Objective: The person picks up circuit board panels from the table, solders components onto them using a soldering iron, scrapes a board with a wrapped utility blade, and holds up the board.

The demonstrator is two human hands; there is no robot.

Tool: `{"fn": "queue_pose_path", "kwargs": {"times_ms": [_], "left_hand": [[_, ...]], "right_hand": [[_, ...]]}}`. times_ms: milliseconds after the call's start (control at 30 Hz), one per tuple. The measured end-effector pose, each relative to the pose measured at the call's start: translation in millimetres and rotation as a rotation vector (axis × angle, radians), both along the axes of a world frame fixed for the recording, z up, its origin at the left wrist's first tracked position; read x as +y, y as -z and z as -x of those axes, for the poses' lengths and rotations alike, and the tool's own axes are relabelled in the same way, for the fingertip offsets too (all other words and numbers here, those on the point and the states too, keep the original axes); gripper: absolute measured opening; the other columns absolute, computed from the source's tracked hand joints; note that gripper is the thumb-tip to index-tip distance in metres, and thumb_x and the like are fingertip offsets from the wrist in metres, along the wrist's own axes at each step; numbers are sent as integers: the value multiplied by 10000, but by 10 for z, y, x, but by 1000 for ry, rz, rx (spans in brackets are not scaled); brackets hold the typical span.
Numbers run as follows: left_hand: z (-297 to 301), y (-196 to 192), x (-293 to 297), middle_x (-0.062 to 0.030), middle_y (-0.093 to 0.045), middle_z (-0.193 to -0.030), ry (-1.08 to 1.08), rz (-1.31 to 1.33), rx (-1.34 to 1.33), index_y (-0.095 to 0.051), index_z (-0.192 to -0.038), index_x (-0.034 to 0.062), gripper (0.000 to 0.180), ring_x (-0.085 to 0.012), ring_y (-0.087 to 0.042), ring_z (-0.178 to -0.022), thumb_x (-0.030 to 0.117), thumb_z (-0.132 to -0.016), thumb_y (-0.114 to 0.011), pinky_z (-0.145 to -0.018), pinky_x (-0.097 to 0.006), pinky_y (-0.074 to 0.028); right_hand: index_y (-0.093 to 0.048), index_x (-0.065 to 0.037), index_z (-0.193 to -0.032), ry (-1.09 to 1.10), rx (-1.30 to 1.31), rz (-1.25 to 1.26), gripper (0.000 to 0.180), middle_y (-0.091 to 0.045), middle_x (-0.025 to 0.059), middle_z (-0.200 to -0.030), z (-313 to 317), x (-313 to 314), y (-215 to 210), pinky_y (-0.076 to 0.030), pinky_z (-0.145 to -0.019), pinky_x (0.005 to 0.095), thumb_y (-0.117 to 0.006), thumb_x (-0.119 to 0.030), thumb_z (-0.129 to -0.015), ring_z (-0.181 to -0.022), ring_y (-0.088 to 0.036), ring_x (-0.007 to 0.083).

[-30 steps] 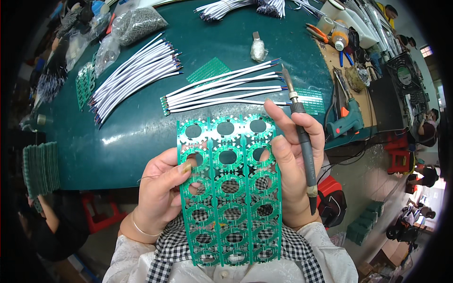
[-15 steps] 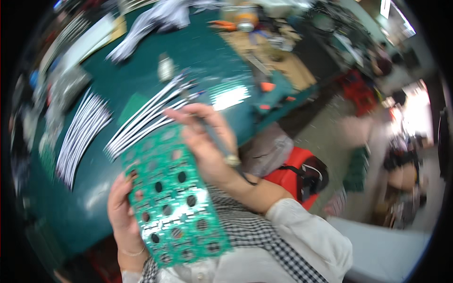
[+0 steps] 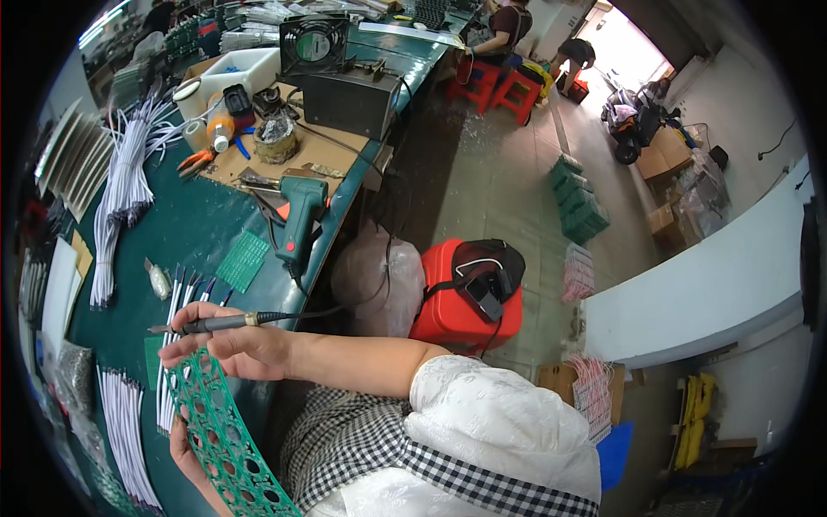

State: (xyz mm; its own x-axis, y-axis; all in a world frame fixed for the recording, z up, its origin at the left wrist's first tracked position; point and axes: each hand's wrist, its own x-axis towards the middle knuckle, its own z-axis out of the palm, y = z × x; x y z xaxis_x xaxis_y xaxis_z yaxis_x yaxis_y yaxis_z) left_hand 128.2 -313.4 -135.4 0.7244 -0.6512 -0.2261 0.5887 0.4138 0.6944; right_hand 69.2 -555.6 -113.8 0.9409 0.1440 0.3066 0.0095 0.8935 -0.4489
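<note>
While right hand (image 3: 245, 349) grips soldering iron (image 3: 220, 323); left hand (image 3: 183, 444) holds green panel (image 3: 226, 439) beneath.

Single head-worn fisheye view, looked down and rightward, close over the desk (image 3: 181, 233) edge, floor (image 3: 517, 198) beyond.

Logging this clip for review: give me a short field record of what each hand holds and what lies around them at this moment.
Right hand: grips a soldering iron, tip pointing left, fingers also on the panel's top edge
Left hand: holds the green perforated circuit panel from below, mostly hidden
Bench: green worktop
Near hands: white wire bundles; small green board
Further: green glue gun; black fan
Floor: red stool with black bag
</note>
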Motion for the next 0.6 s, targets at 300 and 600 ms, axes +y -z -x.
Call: {"fn": "queue_pose_path", "kwargs": {"times_ms": [300, 600], "left_hand": [[-153, 75, 36, -100, -641, -1006, 257, 471, 208, -496, -1303, -10, 391, -101, -561, -608, 271, -1044, -415, -469, -197, -440], [-65, 169, -169, -124, -535, -1223, 8, 289, 277, -279, -1509, 54, 524, -45, -334, -517, 142, -1017, -438, -404, -170, -229]], "right_hand": [[-451, -141, -1224, 137, -197, 121, 743, -630, 52, -1025, -93, -27, -205, -500, -875, 330, -911, -118, -641, -1209, -526, 217], [-496, -95, -1052, 688, -209, 470, 511, -569, 32, -930, -83, -128, -327, -548, -683, 251, -795, 93, -682, -907, -594, 119]]}}
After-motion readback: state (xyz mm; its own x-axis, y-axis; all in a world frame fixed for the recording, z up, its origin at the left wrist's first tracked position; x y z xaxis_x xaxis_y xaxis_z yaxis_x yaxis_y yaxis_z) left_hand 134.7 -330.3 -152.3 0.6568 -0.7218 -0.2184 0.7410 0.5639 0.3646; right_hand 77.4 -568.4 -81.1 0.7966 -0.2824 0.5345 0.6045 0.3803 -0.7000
